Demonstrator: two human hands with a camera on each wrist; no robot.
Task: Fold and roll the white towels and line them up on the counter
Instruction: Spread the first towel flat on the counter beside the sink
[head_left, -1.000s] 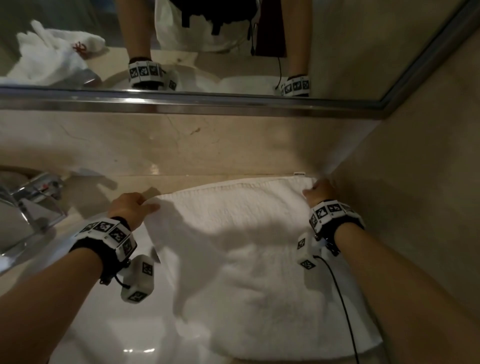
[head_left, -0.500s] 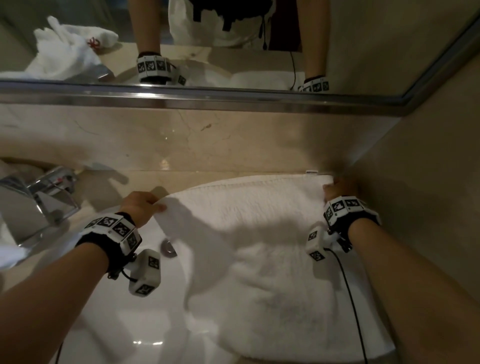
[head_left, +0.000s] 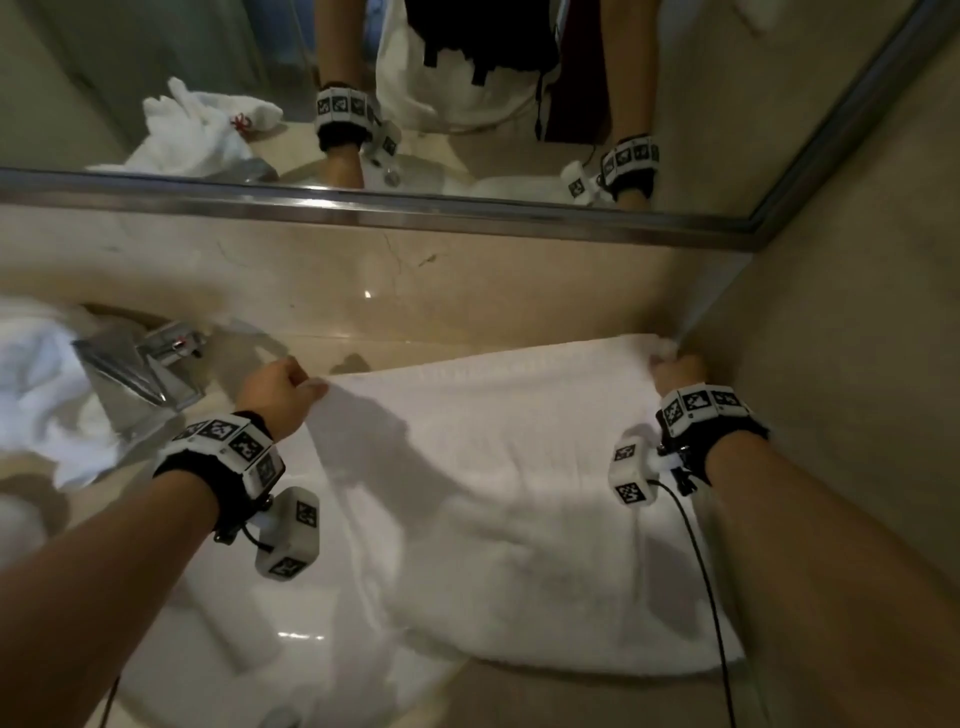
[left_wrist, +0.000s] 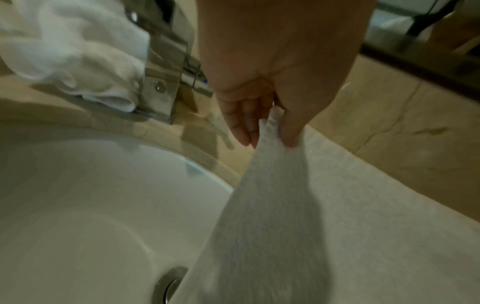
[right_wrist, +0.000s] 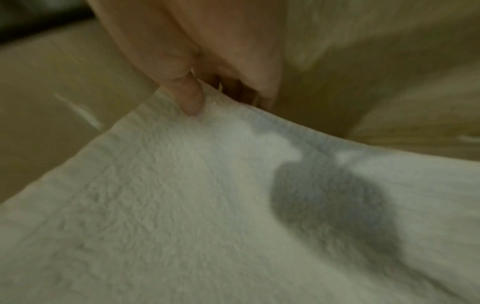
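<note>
A white towel (head_left: 519, 493) lies spread over the right side of the counter and partly over the sink basin. My left hand (head_left: 280, 389) pinches its far left corner between thumb and fingers, as the left wrist view shows at the hand (left_wrist: 270, 131) above the towel (left_wrist: 337, 226). My right hand (head_left: 678, 371) pinches the far right corner by the side wall; in the right wrist view the thumb of that hand (right_wrist: 193, 100) presses on the towel (right_wrist: 207, 205). The far edge is stretched between both hands, slightly lifted.
A white sink basin (head_left: 197, 623) with a drain (left_wrist: 168, 286) sits under the towel's left part. A chrome faucet (head_left: 140, 364) stands left of my left hand, with a heap of crumpled white towels (head_left: 36, 395) beyond it. Marble backsplash, a mirror and the right wall (head_left: 857, 364) enclose the counter.
Both hands keep hold of the towel's far corners and have carried its far edge a little toward the backsplash and right wall. The view has shifted, showing more of the faucet and towel heap.
</note>
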